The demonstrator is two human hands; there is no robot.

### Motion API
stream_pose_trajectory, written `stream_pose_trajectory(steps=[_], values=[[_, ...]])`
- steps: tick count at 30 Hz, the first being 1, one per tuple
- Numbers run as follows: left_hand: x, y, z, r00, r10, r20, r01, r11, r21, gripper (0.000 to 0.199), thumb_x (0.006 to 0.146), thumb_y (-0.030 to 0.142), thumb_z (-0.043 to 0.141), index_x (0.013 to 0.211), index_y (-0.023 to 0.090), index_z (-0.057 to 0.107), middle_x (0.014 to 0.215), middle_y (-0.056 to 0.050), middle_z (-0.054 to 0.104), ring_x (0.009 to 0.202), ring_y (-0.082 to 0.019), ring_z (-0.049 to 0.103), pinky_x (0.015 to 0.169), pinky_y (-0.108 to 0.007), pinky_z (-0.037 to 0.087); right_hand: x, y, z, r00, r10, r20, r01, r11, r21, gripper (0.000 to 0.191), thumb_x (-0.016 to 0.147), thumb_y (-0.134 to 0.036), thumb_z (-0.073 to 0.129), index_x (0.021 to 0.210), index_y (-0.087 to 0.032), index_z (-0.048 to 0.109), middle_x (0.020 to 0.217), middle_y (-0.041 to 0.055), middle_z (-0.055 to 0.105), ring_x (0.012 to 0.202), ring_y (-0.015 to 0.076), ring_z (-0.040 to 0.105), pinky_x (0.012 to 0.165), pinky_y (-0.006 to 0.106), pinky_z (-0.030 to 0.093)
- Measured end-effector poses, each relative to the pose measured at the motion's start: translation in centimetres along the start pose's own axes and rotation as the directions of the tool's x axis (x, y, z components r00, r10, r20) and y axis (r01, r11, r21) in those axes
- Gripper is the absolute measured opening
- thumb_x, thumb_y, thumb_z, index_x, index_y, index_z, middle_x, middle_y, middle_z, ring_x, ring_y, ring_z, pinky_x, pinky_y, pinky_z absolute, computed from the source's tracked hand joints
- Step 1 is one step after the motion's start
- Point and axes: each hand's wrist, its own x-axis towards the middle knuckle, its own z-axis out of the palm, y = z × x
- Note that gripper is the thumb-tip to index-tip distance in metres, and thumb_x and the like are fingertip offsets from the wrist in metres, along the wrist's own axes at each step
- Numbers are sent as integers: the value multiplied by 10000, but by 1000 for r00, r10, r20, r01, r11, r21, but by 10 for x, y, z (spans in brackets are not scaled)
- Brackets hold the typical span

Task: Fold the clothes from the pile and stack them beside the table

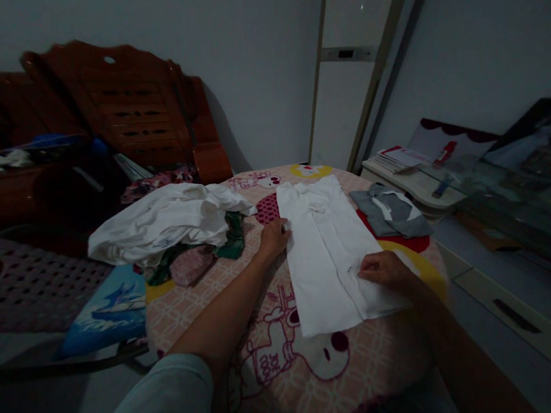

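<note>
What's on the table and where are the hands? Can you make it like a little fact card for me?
Table: covered with a patterned pink cloth
Middle: white garment, laid out flat and long
Left hand: at the garment's left edge
Right hand: fingers on the garment, toward its near right part
Left pile: crumpled white clothes, with green fabric and a pinkish piece partly under them
Right side: gray clothing
Behind: brown wooden seat
</note>
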Motion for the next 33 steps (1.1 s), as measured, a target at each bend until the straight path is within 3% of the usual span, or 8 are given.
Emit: stream_pose_trajectory(steps=[5, 11, 19, 26, 28, 30, 31, 33], values=[[-2, -1, -1, 1000, 10, -1, -10, 1000, 9, 380, 855, 223, 605, 1226, 147, 638, 1004, -81, 704, 958, -201, 633, 915, -299, 446, -23, -8, 6, 997, 3, 72, 1, 998, -57, 194, 704, -382, 711, 694, -195, 660, 592, -15, 612, 584, 149, 566, 554, 251, 382], [-2, -1, 0, 1000, 26, 10, -27, 1000, 12, 340, 861, 220, 597, 1190, 160, 659, 1004, -82, 706, 943, -201, 632, 907, -299, 453, -47, -5, 5, 979, -157, 134, 178, 969, -168, 144, 689, -233, 695, 826, -198, 667, 847, 33, 654, 747, 175, 590, 670, 271, 423], [-2, 0, -1, 1000, 24, 19, -25, 1000, 15, 346, 865, 226, 597, 1201, 164, 649, 1000, -69, 702, 937, -192, 631, 907, -292, 456, -50, -8, 7, 970, -202, 137, 227, 954, -196, 194, 659, -78, 500, 723, -194, 641, 737, 25, 625, 668, 158, 549, 639, 271, 377], [-8, 5, -9, 990, 108, -89, -105, 994, 43, 366, 812, 156, 615, 1175, 148, 662, 1199, -128, 636, 1080, -224, 594, 940, -316, 451, -54, -12, -1, 985, -84, 154, 99, 990, -96, 139, 778, -276, 579, 707, -201, 673, 710, 32, 675, 656, 177, 594, 620, 281, 396], [-15, 16, -21, 981, 195, 7, -195, 980, 27, 282, 788, 145, 625, 1056, 155, 710, 1119, -112, 673, 1026, -223, 615, 898, -306, 462, -51, -5, -6, 998, -45, 50, 50, 994, -102, 221, 814, -357, 558, 690, -209, 667, 673, 33, 673, 638, 185, 599, 604, 285, 397], [-27, 32, -32, 909, 332, 253, -315, 943, -103, 156, 787, 172, 632, 901, 155, 737, 911, -67, 717, 845, -192, 645, 780, -269, 471, -47, 8, -13, 992, 14, -127, -35, 986, -161, 228, 809, -367, 542, 680, -217, 655, 668, 39, 677, 642, 196, 610, 605, 295, 400], [-34, 42, -37, 831, 421, 363, -364, 906, -215, 127, 794, 189, 633, 860, 155, 736, 833, -42, 718, 765, -168, 640, 720, -244, 459, -45, 15, -16, 977, 42, -208, -85, 975, -203, 216, 801, -356, 536, 673, -220, 645, 677, 45, 680, 651, 202, 615, 613, 301, 402], [-50, 60, -41, 676, 580, 455, -425, 811, -403, 112, 807, 190, 630, 843, 153, 729, 770, -9, 711, 686, -128, 616, 648, -206, 420, -44, 29, -20, 946, 72, -315, -170, 940, -296, 216, 794, -339, 517, 638, -226, 616, 690, 60, 679, 669, 212, 617, 636, 316, 404]])
